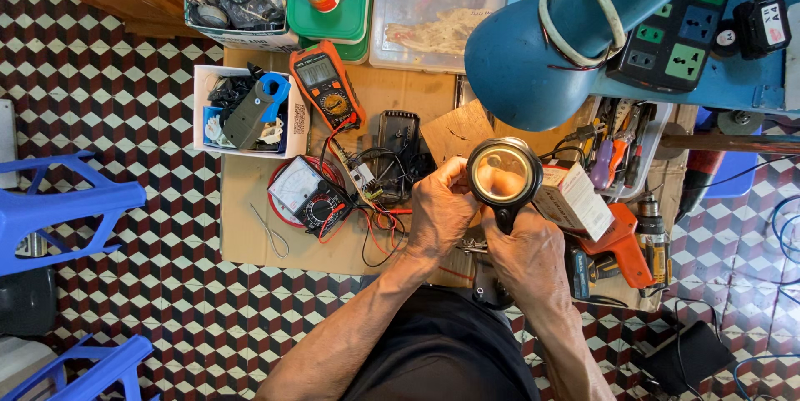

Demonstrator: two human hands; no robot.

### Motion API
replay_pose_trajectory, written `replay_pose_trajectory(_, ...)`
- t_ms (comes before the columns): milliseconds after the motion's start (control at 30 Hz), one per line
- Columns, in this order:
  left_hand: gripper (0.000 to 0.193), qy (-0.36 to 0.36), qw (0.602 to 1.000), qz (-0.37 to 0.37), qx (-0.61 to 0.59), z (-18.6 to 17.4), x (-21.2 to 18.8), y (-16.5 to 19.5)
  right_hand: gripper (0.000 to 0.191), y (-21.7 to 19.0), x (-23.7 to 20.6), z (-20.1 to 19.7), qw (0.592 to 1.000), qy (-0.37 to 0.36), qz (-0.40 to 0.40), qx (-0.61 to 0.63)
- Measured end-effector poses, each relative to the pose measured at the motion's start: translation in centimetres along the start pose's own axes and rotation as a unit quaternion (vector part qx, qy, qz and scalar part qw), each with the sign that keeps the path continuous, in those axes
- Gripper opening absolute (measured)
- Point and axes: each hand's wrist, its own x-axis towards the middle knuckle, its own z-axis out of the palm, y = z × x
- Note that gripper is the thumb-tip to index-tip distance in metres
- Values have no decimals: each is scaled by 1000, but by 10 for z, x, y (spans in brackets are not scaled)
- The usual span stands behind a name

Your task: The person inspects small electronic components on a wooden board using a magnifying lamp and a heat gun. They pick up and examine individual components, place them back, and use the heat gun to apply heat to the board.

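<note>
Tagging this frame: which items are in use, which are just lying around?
In use:
- magnifying glass, gripped by right hand
- left hand, raised beside the lens, pinching something too small to tell

Lying about:
- orange multimeter
- analog meter
- blue lamp
- power strip
- orange glue gun
- tweezers

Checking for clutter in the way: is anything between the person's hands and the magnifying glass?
Nothing visible. The right hand grips the black handle of the magnifying glass, and the left hand touches its rim. The blue lamp hangs above, apart from both.
</note>
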Motion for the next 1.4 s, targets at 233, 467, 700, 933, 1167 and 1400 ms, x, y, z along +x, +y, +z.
replay_pose_trajectory(233, 15, 21, 998, 24, 57, 3, -1, 3, 38, 0, 0, -1, 1000, 12, -12, -3)
replay_pose_trajectory(467, 22, 37, 986, 88, 133, 1, -5, 9, 30, -6, -4, -5, 998, 23, -39, 38)
replay_pose_trajectory(700, 25, 40, 970, 175, 167, -3, -8, 14, 34, -4, -5, -4, 999, 8, -12, 32)
replay_pose_trajectory(933, 24, 27, 972, 166, 165, -5, -7, 16, 39, 8, -1, 2, 1000, 3, -17, -1)
replay_pose_trajectory(1167, 21, 16, 996, 42, 81, -2, -6, 15, 38, 12, -1, 6, 999, 22, -36, -15)
replay_pose_trajectory(1400, 17, 8, 1000, 8, -5, 0, -1, 1, 36, 5, 0, 3, 999, 32, -40, 9)
